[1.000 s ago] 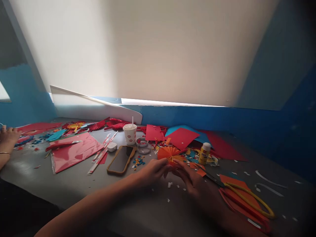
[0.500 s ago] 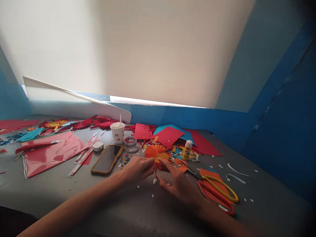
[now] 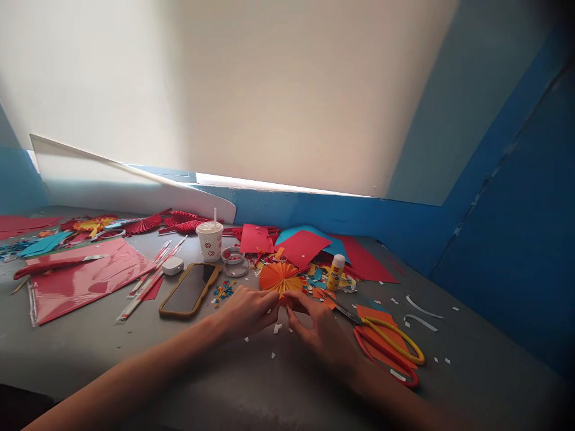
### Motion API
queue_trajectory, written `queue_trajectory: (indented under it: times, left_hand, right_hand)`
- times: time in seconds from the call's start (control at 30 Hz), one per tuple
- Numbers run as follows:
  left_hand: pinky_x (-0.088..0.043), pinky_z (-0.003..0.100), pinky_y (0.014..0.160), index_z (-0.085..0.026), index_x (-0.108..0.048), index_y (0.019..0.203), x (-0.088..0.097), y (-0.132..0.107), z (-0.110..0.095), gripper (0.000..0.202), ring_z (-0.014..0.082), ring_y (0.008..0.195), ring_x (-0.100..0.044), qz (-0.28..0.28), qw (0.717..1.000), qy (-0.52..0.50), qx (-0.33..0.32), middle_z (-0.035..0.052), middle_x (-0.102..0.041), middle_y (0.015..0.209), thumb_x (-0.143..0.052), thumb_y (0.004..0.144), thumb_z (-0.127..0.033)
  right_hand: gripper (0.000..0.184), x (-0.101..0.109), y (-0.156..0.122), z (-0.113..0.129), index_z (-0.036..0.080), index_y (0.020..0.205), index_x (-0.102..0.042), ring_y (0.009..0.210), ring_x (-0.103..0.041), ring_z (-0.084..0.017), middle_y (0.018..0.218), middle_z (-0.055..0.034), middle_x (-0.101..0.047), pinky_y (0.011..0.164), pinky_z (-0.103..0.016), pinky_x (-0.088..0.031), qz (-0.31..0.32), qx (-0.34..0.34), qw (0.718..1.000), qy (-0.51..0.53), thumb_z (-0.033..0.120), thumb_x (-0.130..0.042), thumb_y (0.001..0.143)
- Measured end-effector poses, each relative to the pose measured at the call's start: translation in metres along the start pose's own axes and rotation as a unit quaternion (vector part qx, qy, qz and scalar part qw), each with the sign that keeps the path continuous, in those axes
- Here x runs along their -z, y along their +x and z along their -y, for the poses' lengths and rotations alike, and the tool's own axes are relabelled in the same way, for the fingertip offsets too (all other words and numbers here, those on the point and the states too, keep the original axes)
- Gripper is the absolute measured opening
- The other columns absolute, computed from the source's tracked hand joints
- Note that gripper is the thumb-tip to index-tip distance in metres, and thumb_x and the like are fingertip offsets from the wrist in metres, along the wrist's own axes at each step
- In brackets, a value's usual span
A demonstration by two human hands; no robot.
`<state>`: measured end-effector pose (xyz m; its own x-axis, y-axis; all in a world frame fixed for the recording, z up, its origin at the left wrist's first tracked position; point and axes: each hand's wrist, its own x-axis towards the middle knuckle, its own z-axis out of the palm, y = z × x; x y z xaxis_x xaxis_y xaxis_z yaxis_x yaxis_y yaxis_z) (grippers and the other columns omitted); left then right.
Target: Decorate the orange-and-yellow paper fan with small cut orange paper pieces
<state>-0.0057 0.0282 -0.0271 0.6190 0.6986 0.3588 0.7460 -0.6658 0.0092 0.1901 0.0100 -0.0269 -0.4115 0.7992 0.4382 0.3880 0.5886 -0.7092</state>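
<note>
An orange and yellow pleated paper rosette [image 3: 283,277] stands at the middle of the table, its folds spreading from a low centre. My left hand [image 3: 251,311] pinches at its lower edge, fingers curled. From the other side my right hand [image 3: 314,320] meets it, thumb and forefinger closed on the same lower part, where a bit of darker orange paper shows. The fingers hide the rosette's bottom. To the right, scissors [image 3: 390,338] with yellow and red handles rest on orange paper [image 3: 375,313]. A yellow glue stick [image 3: 335,273] with a white cap stands upright behind my right hand.
A phone [image 3: 189,291], a white case [image 3: 173,266], a paper cup with a straw [image 3: 209,242] and rings of tape [image 3: 236,266] lie left of centre. Red sheets [image 3: 305,246], wrapped sticks [image 3: 148,287], a red cutter [image 3: 49,266], red fans [image 3: 182,220] and scraps surround them.
The view has shifted slightly, so the table things sit a little further left. My fingers have closed in lower on the rosette, and less of the red-orange paper between them shows.
</note>
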Motion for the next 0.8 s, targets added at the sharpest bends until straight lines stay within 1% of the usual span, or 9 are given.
queue_trajectory:
  times: [0.13,0.23,0.33,0.47,0.67,0.8]
  left_hand:
    - [-0.049,0.024,0.056,-0.013,-0.061,0.088,0.0003,-0.0001,-0.0003,0.019,0.0096,0.056,-0.056,-0.006,1.000,0.005,0.003,-0.0021,-0.060,0.072,-0.053,0.096,-0.029]
    - [-0.049,0.025,0.056,-0.013,-0.060,0.087,-0.0001,-0.0004,0.0001,0.019,0.0098,0.056,-0.055,-0.014,1.000,0.002,0.007,-0.0023,-0.060,0.072,-0.053,0.095,-0.028]
    - [-0.046,0.024,0.055,-0.013,-0.060,0.085,0.0003,-0.0006,0.0003,0.018,0.0097,0.056,-0.054,-0.019,1.000,-0.005,0.002,-0.0024,-0.059,0.071,-0.053,0.095,-0.027]
    - [-0.039,0.023,0.053,-0.014,-0.060,0.083,0.0000,-0.0005,0.0006,0.020,0.0099,0.054,-0.051,-0.026,1.000,-0.015,-0.004,-0.0023,-0.059,0.070,-0.048,0.096,-0.023]
    - [-0.024,0.024,0.050,-0.017,-0.057,0.081,-0.0014,-0.0004,0.0016,0.020,0.0111,0.053,-0.053,-0.038,0.999,-0.027,-0.005,-0.0011,-0.063,0.069,-0.044,0.095,-0.020]
    - [-0.022,0.025,0.050,-0.019,-0.056,0.080,0.0004,-0.0003,0.0015,0.016,0.0118,0.056,-0.057,-0.044,0.999,-0.025,-0.013,-0.0004,-0.066,0.073,-0.045,0.092,-0.017]
  right_hand:
    - [0.027,0.0022,-0.0002,0.0027,0.024,0.109,-0.066,0.098,-0.070,-0.021,0.106,-0.0029,-0.073,0.089,-0.036,-0.056,0.000,-0.007,1.000,0.001,0.015,-0.052,0.087]
    - [0.030,0.0012,-0.0011,0.0041,0.026,0.111,-0.066,0.098,-0.070,-0.021,0.107,-0.0019,-0.073,0.090,-0.035,-0.055,0.004,-0.006,1.000,0.004,0.015,-0.053,0.087]
    - [0.028,0.0000,-0.0012,0.0046,0.026,0.111,-0.066,0.097,-0.069,-0.020,0.106,-0.0016,-0.073,0.089,-0.034,-0.055,0.009,-0.006,1.000,0.011,0.017,-0.053,0.089]
    - [0.023,0.0009,0.0000,0.0057,0.024,0.107,-0.068,0.095,-0.069,-0.021,0.100,-0.0027,-0.073,0.088,-0.034,-0.054,0.002,-0.014,1.000,0.011,0.020,-0.052,0.091]
    - [0.023,0.0012,0.0008,0.0048,0.024,0.107,-0.068,0.096,-0.068,-0.021,0.102,-0.0026,-0.072,0.088,-0.034,-0.053,0.002,-0.021,1.000,0.019,0.020,-0.052,0.091]
    - [0.021,0.0003,0.0015,0.0019,0.023,0.107,-0.069,0.096,-0.068,-0.020,0.103,-0.0031,-0.073,0.088,-0.032,-0.054,0.003,-0.023,0.999,0.031,0.021,-0.056,0.090]
